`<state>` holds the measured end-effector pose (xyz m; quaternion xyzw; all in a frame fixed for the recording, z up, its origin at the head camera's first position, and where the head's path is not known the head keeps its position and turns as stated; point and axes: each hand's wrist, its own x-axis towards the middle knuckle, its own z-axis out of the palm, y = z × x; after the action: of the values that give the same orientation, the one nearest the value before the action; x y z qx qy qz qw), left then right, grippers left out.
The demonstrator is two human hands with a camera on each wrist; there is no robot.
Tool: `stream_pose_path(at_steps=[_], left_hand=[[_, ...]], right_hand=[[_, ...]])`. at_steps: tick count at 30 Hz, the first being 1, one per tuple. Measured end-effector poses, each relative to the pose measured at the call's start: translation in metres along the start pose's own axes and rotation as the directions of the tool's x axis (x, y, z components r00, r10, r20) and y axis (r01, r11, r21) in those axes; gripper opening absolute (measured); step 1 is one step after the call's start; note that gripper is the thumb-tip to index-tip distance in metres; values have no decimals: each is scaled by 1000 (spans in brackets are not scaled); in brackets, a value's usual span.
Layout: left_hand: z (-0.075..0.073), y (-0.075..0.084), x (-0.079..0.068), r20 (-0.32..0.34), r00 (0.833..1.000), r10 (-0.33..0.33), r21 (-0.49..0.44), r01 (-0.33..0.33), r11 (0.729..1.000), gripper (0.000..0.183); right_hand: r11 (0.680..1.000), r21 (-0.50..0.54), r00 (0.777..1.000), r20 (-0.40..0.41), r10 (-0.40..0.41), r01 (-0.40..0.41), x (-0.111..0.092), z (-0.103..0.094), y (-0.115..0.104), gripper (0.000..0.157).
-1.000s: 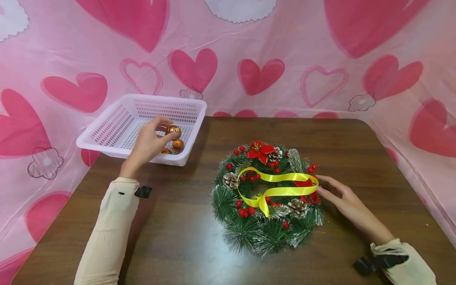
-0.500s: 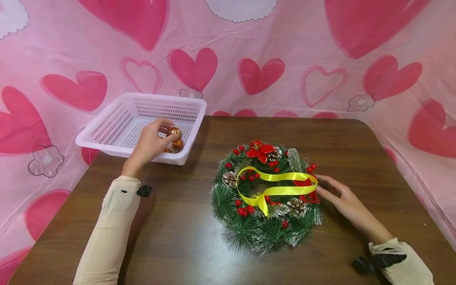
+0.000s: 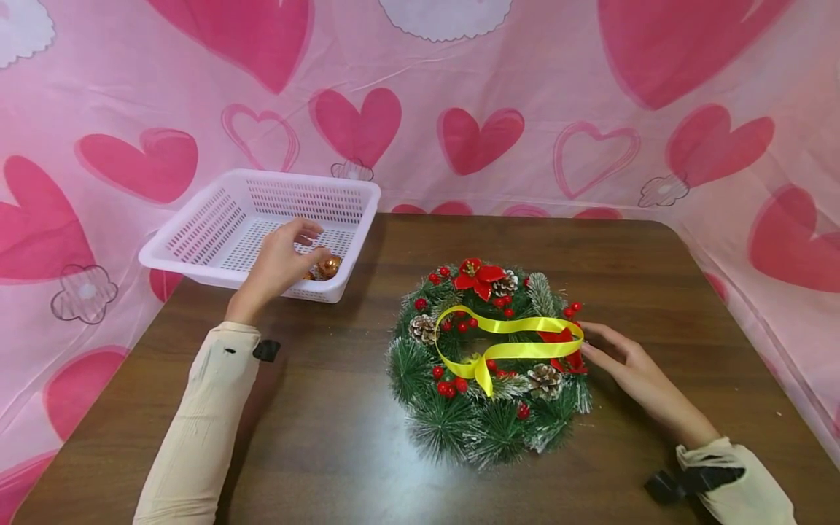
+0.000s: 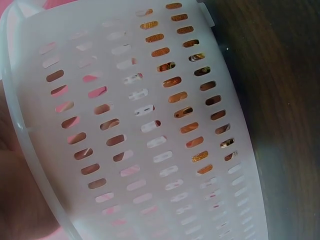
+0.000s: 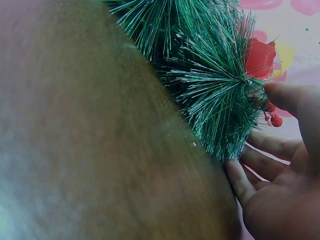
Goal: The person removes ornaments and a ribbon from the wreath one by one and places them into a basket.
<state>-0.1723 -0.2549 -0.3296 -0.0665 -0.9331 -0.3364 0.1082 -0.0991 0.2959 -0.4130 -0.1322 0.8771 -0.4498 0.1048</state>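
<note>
In the head view my left hand (image 3: 277, 255) hangs inside the white plastic basket (image 3: 197, 266), thumb and fingers spread apart with nothing between them. Just under its thumb lie shiny orange-gold Christmas balls (image 3: 330, 267), partly hidden by the hand. Through the basket's slots, the left wrist view gives glimpses of the orange balls (image 4: 177, 97). My right hand (image 3: 639, 372) holds the right edge of a green Christmas wreath (image 3: 446, 430), thumb on the upper side and fingers round the outer needles (image 5: 215, 100). Pinecones, red berries and red poinsettias decorate the wreath.
A yellow ribbon (image 3: 531, 351) loops across the wreath's middle and right side. Everything stands on a dark brown wooden table (image 3: 315, 437). Behind it hangs a pink cloth (image 3: 420, 73) printed with hearts.
My left hand has let go of a gold ball, which has dropped onto the basket floor near the others. The right hand stays at the wreath's edge.
</note>
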Motion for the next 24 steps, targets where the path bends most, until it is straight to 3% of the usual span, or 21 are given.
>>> stream_pose_path(at_steps=[9,13,18,21,24], left_hand=[[-1,5,0,-87,994,67,-13,-68,998,31],[1,22,-5,-126,979,158,-22,-162,987,27],[11,73,-24,-126,931,344,-19,-349,937,25],[25,107,-40,-56,892,448,-41,-451,892,27],[44,129,-54,46,857,513,-63,-510,858,29]], right_hand=[[1000,-1,1000,3,-2,2,1,1,-2,48],[1000,17,1000,12,6,-6,3,0,-4,49],[1000,3,1000,10,-9,9,4,1,-6,47],[1000,-4,1000,-3,-24,24,-1,-2,-11,45],[998,20,995,-76,-57,59,-11,-5,-22,42]])
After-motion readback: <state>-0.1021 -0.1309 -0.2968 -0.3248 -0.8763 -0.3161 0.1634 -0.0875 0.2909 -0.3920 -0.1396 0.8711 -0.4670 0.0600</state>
